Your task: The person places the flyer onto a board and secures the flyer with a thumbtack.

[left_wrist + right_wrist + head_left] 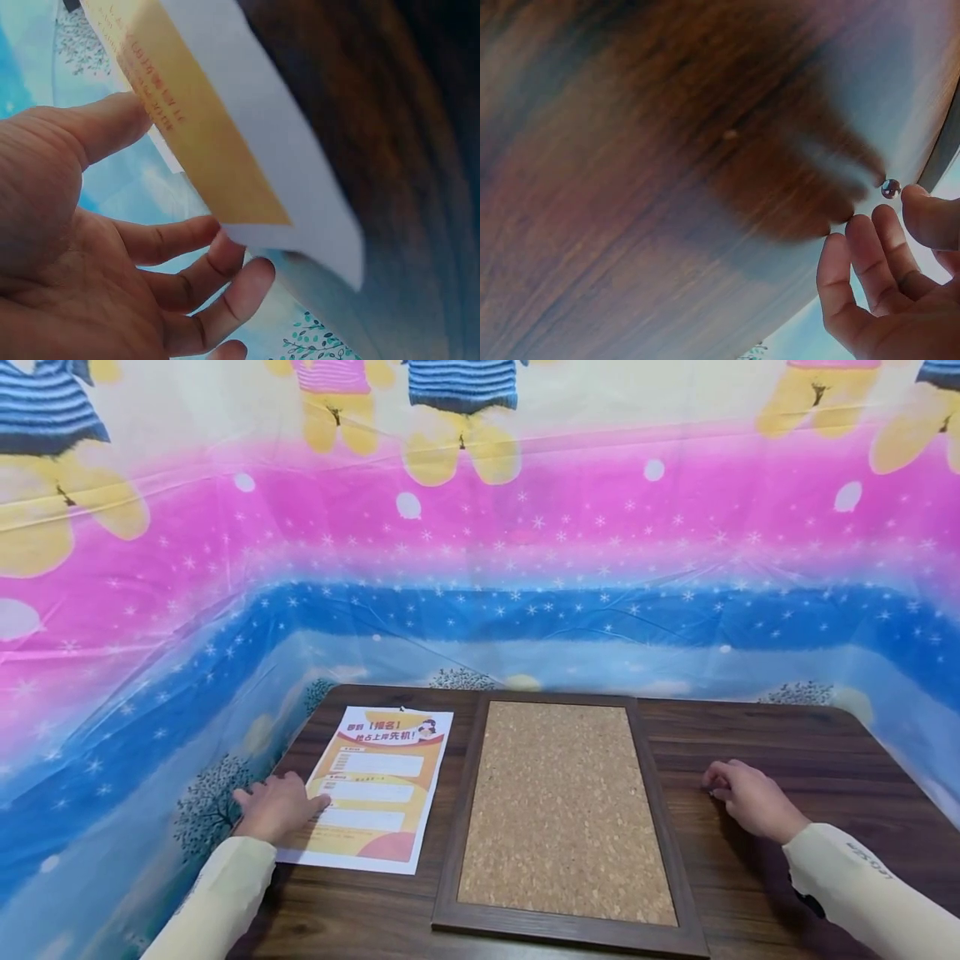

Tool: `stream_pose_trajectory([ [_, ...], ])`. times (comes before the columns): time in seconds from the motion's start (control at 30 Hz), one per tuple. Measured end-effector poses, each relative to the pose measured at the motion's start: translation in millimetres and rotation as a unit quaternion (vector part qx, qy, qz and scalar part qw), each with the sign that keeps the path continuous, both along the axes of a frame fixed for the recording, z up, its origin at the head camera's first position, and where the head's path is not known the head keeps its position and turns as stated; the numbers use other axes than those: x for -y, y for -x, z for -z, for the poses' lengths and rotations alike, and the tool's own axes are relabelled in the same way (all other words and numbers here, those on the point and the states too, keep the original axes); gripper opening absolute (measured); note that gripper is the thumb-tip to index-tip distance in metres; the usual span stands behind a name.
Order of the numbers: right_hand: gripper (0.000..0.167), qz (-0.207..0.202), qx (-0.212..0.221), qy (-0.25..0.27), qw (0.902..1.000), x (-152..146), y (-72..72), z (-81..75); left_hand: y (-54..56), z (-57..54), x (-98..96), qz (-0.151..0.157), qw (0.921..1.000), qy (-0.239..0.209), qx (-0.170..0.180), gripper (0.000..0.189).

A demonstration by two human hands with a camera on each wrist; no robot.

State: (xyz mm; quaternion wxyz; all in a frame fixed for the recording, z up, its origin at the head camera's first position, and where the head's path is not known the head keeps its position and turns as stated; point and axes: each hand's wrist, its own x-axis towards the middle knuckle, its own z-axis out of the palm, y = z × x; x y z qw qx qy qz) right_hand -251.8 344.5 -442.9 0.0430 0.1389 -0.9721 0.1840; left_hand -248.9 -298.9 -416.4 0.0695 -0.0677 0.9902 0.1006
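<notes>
A printed poster sheet (375,857) in orange, yellow and white lies on the left of a dark wooden table. My left hand (273,810) is at its left edge, thumb toward the sheet and fingers spread past the edge. In the left wrist view the near corner of the poster sheet (259,176) bends up at the fingertips (255,281). On the right of the table, my right hand (753,797) has bent fingers lowered to the wood. A small shiny metal piece, perhaps a pin (890,189), sits right by the thumb and forefinger tips.
A cork board (562,810) in a dark brown frame (570,933) lies between the hands. The wooden table (847,777) has rounded far corners. Patterned pink and blue cloth (510,610) hangs close around its back and sides.
</notes>
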Motion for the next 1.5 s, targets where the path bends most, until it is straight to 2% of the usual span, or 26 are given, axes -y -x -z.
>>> stream_pose_trajectory([
  [0.13, 0.032, 0.003, 0.005, 0.003, 1.0000, 1.4, -0.6, 0.6, 2.5, 1.2, -3.3, -0.003, 1.0000, -0.003, 0.007, 0.055],
  [0.3, 0.030, 0.005, 0.006, -0.001, 1.0000, 2.9, -0.6, 0.3, 5.5, 1.7, -7.1, -0.008, 0.9998, 0.002, 0.017, 0.050],
  [0.5, 0.032, 0.004, 0.008, -0.005, 0.9999, 3.2, -0.6, 0.2, 6.6, 2.1, -7.8, -0.015, 0.9995, -0.019, 0.020, 0.034],
  [0.8, 0.031, 0.008, 0.008, -0.008, 0.9999, 3.1, 0.2, 0.2, 5.1, -0.7, -5.8, -0.012, 0.9993, -0.034, 0.011, 0.034],
  [1.07, 0.029, 0.008, 0.005, -0.014, 0.9999, 3.4, 1.3, 1.4, 5.3, -1.2, -8.4, -0.015, 0.9989, -0.042, 0.017, 0.028],
  [1.27, 0.027, 0.012, 0.006, -0.017, 0.9998, 3.3, 2.1, 2.9, 5.8, 0.1, -8.6, -0.023, 0.9989, -0.038, 0.018, 0.030],
  [1.5, 0.028, 0.011, 0.004, -0.014, 0.9998, 1.6, 2.1, 4.8, 4.7, 0.8, -7.0, -0.024, 0.9992, -0.032, -0.003, 0.065],
])
